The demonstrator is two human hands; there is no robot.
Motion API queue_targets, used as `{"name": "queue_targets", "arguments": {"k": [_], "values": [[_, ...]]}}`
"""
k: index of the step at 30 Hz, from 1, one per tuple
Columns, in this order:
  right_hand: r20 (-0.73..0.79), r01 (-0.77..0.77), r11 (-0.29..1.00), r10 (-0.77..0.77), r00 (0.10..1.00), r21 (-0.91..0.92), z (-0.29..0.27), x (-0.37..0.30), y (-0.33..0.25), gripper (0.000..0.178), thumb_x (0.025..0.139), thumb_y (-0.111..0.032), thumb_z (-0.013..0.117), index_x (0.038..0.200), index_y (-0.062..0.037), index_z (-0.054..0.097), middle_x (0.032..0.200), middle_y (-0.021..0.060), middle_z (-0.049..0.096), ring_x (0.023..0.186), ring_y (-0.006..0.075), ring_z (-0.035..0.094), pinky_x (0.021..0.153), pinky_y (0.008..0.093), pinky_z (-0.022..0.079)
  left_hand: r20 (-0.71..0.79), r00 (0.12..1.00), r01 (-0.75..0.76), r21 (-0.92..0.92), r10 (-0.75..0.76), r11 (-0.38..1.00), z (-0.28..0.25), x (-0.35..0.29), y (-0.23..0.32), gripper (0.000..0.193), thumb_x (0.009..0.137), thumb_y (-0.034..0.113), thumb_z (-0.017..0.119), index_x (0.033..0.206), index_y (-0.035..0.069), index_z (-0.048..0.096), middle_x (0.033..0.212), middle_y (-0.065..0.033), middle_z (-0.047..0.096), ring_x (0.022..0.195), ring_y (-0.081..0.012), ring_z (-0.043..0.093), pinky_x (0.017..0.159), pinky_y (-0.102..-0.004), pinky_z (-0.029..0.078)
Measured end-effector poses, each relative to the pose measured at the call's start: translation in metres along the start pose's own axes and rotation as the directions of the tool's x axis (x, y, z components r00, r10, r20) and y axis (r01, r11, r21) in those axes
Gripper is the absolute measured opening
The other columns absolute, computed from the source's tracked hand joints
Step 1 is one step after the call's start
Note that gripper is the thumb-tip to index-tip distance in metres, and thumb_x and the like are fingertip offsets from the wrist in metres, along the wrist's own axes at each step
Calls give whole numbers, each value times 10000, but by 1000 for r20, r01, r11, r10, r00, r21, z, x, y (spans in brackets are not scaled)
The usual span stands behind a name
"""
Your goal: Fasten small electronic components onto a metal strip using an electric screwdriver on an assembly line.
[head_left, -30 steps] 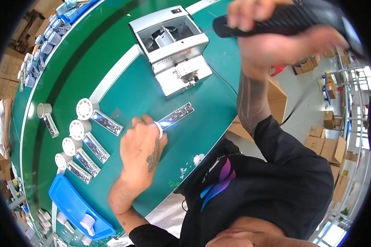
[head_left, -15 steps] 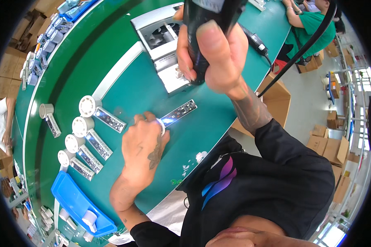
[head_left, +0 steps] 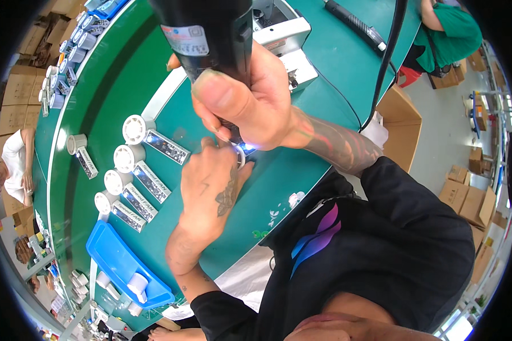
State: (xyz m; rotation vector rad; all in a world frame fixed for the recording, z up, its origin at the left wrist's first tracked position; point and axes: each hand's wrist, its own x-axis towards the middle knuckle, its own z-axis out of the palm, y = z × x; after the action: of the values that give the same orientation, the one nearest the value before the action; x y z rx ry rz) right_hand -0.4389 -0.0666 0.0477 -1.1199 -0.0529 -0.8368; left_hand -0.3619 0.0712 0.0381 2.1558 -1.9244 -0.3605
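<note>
My right hand (head_left: 256,105) is wrapped round a black electric screwdriver (head_left: 216,28), held upright with the thumb along its body. Its lower end comes down over a small white handheld fan (head_left: 242,157), lit there by a bright bluish-white light; the tip is hidden behind my fingers. My left hand (head_left: 207,187) closes on that fan at the green table, covering most of it. Left of this hand lies a row of several similar white fans (head_left: 152,181) with round heads and handles showing circuit boards. One more fan (head_left: 86,162) lies farther left.
A blue tray (head_left: 105,244) holds a white part at lower left. Beyond my right hand stands a grey-white machine (head_left: 284,34). Another black screwdriver (head_left: 355,25) lies at the far right, with a cardboard box (head_left: 401,122) beside the table. Other people sit at both sides.
My right hand has brought the screwdriver left and down, from near the machine to the fan at my left hand. The left hand keeps its hold; the whole view has shifted slightly.
</note>
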Motion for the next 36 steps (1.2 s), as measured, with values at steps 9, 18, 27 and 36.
{"name": "queue_targets", "arguments": {"k": [9,18,27,36], "values": [[33,48,992,-44,998,-118,-5,-11,9,473,864,-267,797,1144,12,538,785,8,605,692,50,517,597,234,423,42,999,-18,-48,20,999,-7,3,-4,310,776,143,800,1007,3,649,957,-204,622,812,-355,677,660,-424,538],[209,361,905,-317,925,-223,-10,-14,22,492,825,-220,828,1161,12,554,712,35,601,592,94,511,551,245,413,19,978,201,-362,-208,910,-14,-8,-7,433,761,298,827,1065,17,701,989,-133,702,951,-344,654,864,-412,512],[-84,313,938,-328,941,-151,-51,4,-68,379,980,-286,649,1163,31,550,621,15,572,452,50,481,411,216,369,208,978,21,2,-21,1000,-6,12,17,578,783,291,812,1202,-40,590,949,-214,645,849,-402,666,728,-462,546],[56,357,869,-360,931,-342,-66,27,-49,387,950,-243,702,1198,12,548,672,-7,576,502,28,490,438,208,377,207,978,14,61,-27,998,-1,13,20,586,783,303,810,1187,-62,592,946,-219,648,800,-375,678,689,-431,558]]}}
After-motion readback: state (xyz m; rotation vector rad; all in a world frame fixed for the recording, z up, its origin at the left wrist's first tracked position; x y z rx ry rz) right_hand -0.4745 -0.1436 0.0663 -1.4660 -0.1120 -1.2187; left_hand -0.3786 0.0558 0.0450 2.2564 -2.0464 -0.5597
